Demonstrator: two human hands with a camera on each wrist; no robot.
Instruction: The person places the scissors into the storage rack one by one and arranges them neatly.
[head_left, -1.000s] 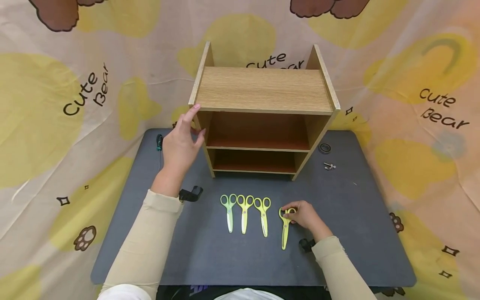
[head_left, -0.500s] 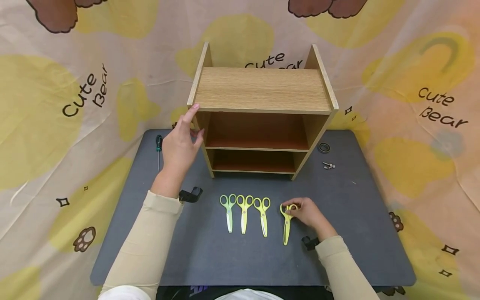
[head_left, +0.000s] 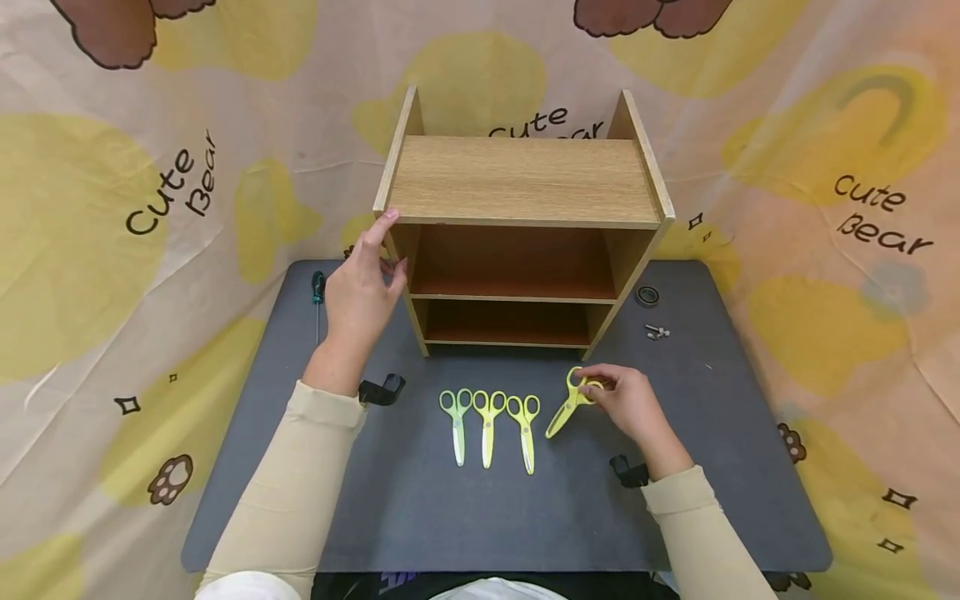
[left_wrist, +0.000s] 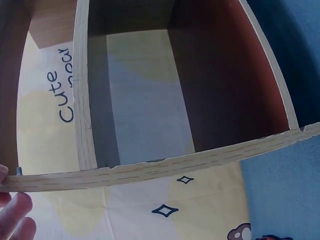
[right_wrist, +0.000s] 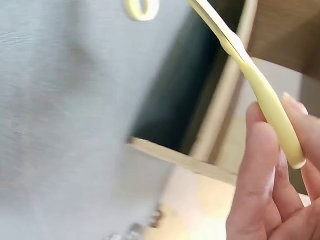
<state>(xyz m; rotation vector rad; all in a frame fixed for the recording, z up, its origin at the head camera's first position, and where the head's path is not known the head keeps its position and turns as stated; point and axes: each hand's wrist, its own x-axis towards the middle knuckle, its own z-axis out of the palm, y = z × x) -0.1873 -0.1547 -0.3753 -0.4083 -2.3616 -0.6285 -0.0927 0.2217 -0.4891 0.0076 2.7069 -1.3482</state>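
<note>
while the right hand (head_left: 628, 405) is pinching slanted yellow scissors (head_left: 571, 403) by the handles, the left hand (head_left: 360, 302) is gripping one side of a two-compartment wooden shelf unit (head_left: 525, 179)

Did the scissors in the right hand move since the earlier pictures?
Yes. In the head view, the scissors in the right hand have moved forward, closer to the shelf, and their tip has swung left.
</note>
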